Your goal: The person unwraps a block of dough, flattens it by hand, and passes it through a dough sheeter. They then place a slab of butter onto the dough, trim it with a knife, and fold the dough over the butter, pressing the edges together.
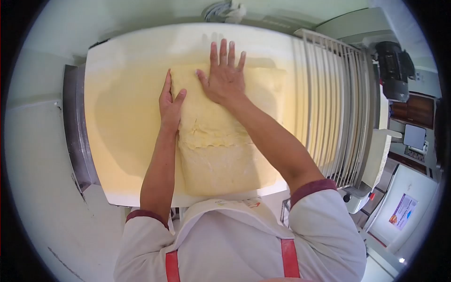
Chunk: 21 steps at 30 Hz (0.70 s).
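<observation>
A large pale yellow slab of dough [225,164] lies on the white work surface [127,103] in front of me. A ragged seam runs across its middle. My left hand [171,105] rests along the slab's left edge, fingers stretched forward and thumb apart on top. My right hand [225,75] lies flat near the far edge of the dough, fingers spread and pointing away from me. Neither hand grips anything.
A metal rack of parallel bars [329,108] stands along the right side of the surface. Beyond it are a dark motor [393,70] and a white table with a printed sheet [403,211]. A bundled cloth [225,11] lies past the far edge.
</observation>
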Tool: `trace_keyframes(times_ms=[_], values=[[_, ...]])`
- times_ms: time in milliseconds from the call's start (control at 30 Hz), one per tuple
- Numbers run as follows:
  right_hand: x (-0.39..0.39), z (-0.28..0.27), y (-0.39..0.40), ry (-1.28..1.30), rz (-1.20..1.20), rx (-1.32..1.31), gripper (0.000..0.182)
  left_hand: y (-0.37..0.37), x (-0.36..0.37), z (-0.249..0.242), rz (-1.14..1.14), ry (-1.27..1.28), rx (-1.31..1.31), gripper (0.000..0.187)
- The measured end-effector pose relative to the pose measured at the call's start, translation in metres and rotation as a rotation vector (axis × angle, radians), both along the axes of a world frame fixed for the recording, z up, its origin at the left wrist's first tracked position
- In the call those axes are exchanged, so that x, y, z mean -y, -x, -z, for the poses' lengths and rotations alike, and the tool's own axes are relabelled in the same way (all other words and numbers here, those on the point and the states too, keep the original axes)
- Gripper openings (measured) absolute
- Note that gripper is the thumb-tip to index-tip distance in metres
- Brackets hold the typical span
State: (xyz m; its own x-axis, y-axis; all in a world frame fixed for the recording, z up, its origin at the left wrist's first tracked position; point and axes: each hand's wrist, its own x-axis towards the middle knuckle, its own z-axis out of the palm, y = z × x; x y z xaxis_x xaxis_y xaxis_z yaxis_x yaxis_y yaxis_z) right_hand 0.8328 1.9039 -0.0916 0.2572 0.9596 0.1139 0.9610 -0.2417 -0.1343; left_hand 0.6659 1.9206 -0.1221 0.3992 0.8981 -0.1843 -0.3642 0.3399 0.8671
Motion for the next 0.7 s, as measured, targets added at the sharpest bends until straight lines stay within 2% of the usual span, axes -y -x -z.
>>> trace_keyframes(times_ms=[133, 233, 267, 367, 567, 700], values=[[0.005, -0.005, -0.006, 0.045, -0.012, -0.035, 0.082, -0.001, -0.004, -0.009, 0.018, -0.011, -0.021, 0.068], [0.018, -0.015, -0.056, -0.006, 0.159, 0.099, 0.082, -0.001, -0.003, -0.007, -0.007, -0.078, -0.083, 0.067], [0.031, -0.016, -0.059, 0.143, 0.186, 0.112, 0.081, -0.001, 0.0, -0.004, -0.01, -0.081, -0.097, 0.067], [0.032, -0.006, -0.051, 0.037, 0.141, 0.059, 0.081, -0.004, -0.001, -0.003, -0.02, -0.087, -0.119, 0.067], [0.036, -0.003, -0.057, 0.046, 0.124, 0.032, 0.08, -0.002, 0.0, -0.004, -0.018, -0.094, -0.025, 0.067], [0.049, -0.012, -0.101, 0.041, 0.198, 0.149, 0.078, -0.001, 0.0, -0.006, -0.038, -0.107, -0.098, 0.067]])
